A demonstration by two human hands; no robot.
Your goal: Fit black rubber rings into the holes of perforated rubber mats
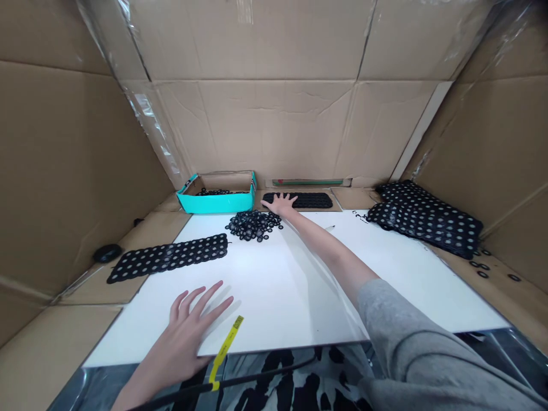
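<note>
My right hand [279, 204] reaches to the back of the white board [274, 279], fingers spread, resting on or just over the left end of a folded strip of joined black rings [314, 200]. Whether it presses on the strip I cannot tell. Just in front of that hand is a heap of loose black rings [252, 225]. My left hand [190, 322] hovers or lies at the board's front left, fingers apart, holding nothing. Beyond it, a flat mat of linked black rings [169, 257] stretches across the board's left edge.
At the back left stands a turquoise-edged box [216, 202] with black rings inside. A larger stack of ring mats [428, 220] lies at right, several loose rings [483, 274] near it. A black round object [107, 253] sits at left. Cardboard walls [257, 125] enclose three sides.
</note>
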